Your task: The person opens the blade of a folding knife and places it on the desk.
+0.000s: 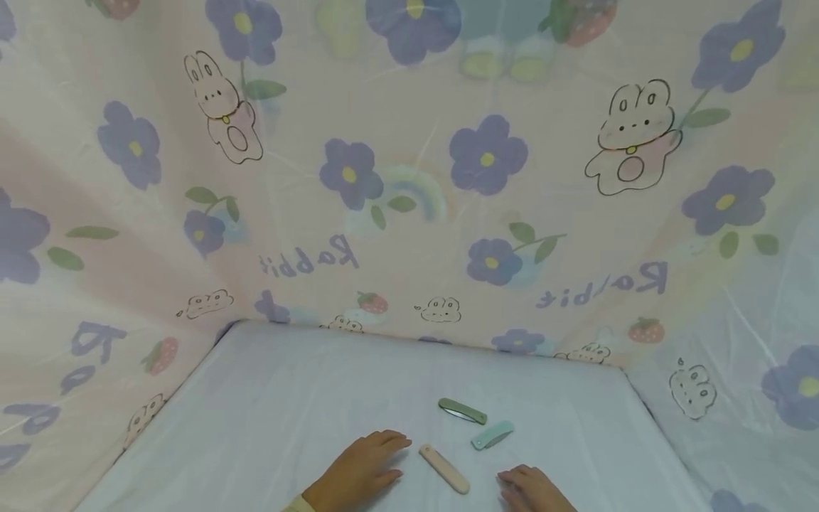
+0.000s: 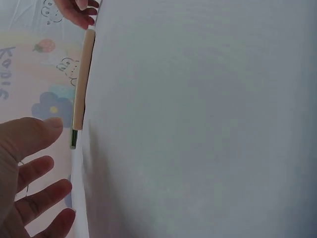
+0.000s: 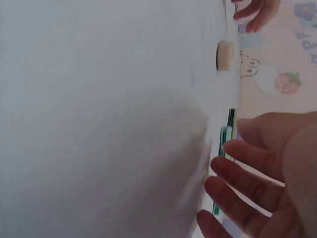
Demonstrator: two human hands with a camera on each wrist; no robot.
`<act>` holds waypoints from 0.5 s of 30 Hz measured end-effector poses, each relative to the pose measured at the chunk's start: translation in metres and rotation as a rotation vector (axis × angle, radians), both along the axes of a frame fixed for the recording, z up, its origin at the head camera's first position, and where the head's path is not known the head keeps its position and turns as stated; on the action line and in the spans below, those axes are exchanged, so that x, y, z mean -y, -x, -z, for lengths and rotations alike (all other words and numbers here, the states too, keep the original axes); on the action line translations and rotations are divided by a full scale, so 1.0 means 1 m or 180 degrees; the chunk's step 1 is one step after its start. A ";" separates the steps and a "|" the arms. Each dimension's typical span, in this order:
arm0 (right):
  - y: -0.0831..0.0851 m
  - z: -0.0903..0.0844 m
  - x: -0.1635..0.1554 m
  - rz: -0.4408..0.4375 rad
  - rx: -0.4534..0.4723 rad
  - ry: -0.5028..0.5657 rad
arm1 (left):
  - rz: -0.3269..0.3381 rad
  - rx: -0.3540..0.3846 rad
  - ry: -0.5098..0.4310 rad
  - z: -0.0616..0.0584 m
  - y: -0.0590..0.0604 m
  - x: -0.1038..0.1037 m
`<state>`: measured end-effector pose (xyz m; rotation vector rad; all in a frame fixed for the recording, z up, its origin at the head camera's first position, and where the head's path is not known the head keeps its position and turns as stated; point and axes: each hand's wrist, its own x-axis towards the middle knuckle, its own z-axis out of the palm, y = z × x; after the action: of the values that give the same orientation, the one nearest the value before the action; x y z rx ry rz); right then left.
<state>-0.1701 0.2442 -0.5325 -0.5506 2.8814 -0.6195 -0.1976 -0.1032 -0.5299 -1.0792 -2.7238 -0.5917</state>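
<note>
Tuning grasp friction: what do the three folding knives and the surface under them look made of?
Beige knife, dark green knife, mint knife: handles look like matte plastic, with flat pastel colour and rounded ends. The dark green one shows a pale strip, possibly a metal blade. White surface: soft matte cloth, probably; faint wrinkles.

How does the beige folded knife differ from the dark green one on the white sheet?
The beige knife lies between the two hands, nearest the person; the dark green knife lies farther away. The beige one looks longer and shows no blade; the green one shows a pale metal edge. Both lie flat, untouched.
</note>
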 end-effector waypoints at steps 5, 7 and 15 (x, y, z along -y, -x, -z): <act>0.005 0.001 0.012 -0.0025 -0.0012 0.0003 | 0.0093 0.0035 0.0034 0.001 0.004 -0.008; 0.006 0.000 0.017 0.0016 0.0056 0.0007 | 0.0130 0.0002 0.0069 0.001 0.005 -0.011; 0.004 -0.002 0.031 0.0034 0.0197 -0.0049 | 0.0226 -0.0029 0.0377 0.002 0.009 -0.027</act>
<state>-0.1738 0.2128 -0.5309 -0.5050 2.8306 -0.6044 -0.2068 -0.0761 -0.5320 -1.2068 -2.7530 -0.4389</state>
